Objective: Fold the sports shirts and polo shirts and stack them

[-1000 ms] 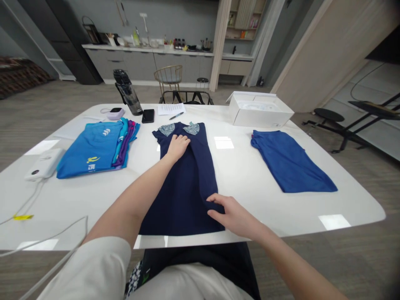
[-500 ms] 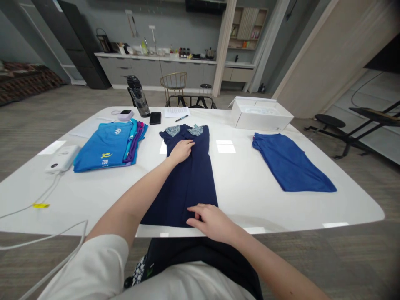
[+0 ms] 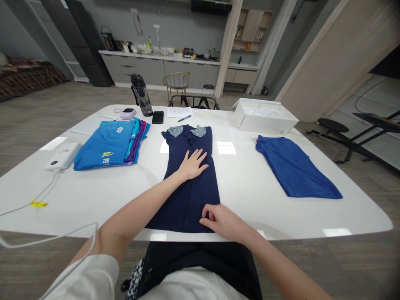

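A navy collared shirt (image 3: 175, 200) lies lengthwise before me, its hem by the table's near edge and its grey-patterned collar (image 3: 198, 131) at the far end. One short sleeve shows at the upper left. My left hand (image 3: 193, 165) rests flat on the middle of the shirt, fingers spread. Over the shirt's lower right part is my right hand (image 3: 223, 221), with its index finger curled toward the thumb. Whether cloth is caught between those fingertips is hidden.
On the white table (image 3: 240, 187), a stack of folded shirts (image 3: 104, 146) lies left and a folded blue garment (image 3: 295, 166) right. A white box (image 3: 265, 116), black bottle (image 3: 142, 96), phone (image 3: 158, 117), pen (image 3: 184, 118) and paper (image 3: 179, 111) stand farther back. A white power bank (image 3: 62, 156) trails cables at left.
My left hand has slid toward me and right, from below the collar to mid-shirt, and its fingers have spread. My right hand's fingers have curled in, and it has shifted slightly right.
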### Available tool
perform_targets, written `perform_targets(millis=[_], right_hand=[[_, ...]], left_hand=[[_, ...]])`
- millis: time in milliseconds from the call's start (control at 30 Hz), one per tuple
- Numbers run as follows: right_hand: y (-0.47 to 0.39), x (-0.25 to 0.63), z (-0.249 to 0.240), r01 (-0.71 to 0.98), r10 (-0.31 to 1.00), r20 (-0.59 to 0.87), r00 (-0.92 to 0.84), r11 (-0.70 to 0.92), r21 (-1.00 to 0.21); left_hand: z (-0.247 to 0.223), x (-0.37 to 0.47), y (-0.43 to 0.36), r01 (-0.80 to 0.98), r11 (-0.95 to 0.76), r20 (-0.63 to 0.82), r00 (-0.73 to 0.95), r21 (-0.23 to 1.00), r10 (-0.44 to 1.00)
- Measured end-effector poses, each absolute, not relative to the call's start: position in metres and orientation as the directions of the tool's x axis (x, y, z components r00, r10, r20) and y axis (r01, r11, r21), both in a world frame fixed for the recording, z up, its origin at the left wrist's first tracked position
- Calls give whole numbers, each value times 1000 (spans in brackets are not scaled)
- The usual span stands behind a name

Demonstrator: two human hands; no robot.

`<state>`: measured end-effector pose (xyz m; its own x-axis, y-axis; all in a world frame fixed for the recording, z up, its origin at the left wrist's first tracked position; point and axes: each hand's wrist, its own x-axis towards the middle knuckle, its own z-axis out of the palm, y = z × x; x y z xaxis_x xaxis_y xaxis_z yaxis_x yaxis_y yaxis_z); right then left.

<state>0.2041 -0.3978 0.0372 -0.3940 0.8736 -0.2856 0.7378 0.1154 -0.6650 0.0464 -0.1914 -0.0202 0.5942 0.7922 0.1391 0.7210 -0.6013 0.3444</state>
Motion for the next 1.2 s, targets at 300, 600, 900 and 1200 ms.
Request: perform_targets(millis=[300, 600, 900, 1200], right_hand=[[-261, 243, 24, 815, 991, 74, -114, 136, -564], [-73, 261, 0, 818, 972, 4, 236, -196, -541], [16, 253, -27, 818, 930, -34, 365, -338, -465], [39, 255, -39, 886, 940, 158, 301, -214, -412]], left_hand=[[-28, 69, -224, 628, -586, 172, 594, 512, 786], [-24, 88, -257, 530, -673, 258, 653, 516, 712], [-16, 88, -258, 621, -736, 140, 731, 269, 668], [-12, 94, -258, 610, -757, 203, 731, 234, 652]])
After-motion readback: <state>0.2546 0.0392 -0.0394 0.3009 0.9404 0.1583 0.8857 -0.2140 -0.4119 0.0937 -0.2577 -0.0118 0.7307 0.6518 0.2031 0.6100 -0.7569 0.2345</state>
